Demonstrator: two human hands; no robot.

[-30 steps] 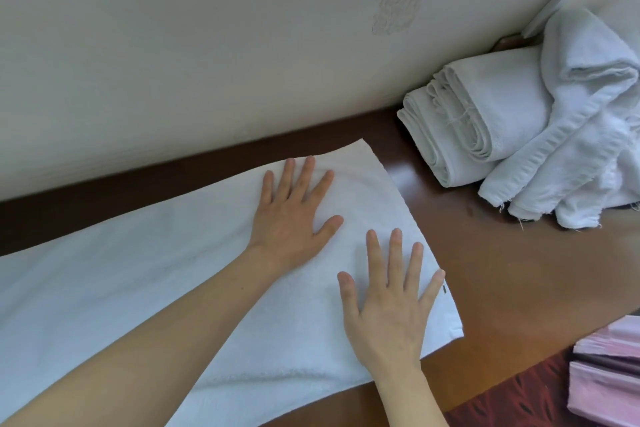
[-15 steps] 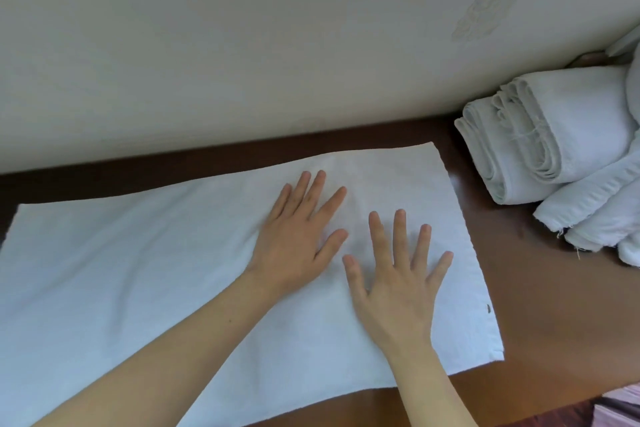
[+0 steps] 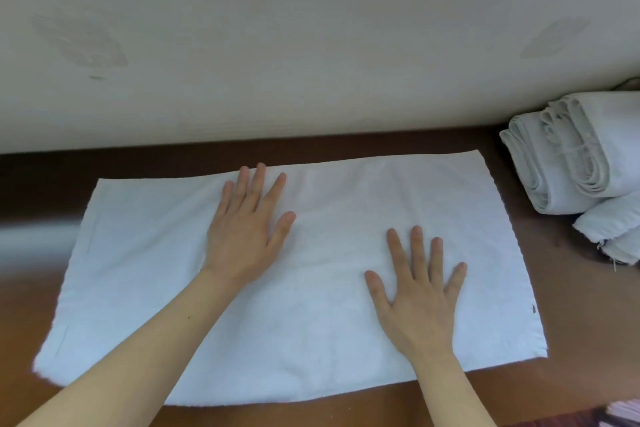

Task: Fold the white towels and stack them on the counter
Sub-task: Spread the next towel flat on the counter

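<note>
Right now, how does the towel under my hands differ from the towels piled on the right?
The spread towel lies flat and smooth; the piled towels are folded into thick bundles. Left hand and right hand press flat on the spread towel; nothing touches the piled towels. Both are white, on the brown counter.

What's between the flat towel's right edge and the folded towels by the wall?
Nothing: only a bare strip of brown counter separates the flat towel from the folded towels, as the head view shows.
</note>
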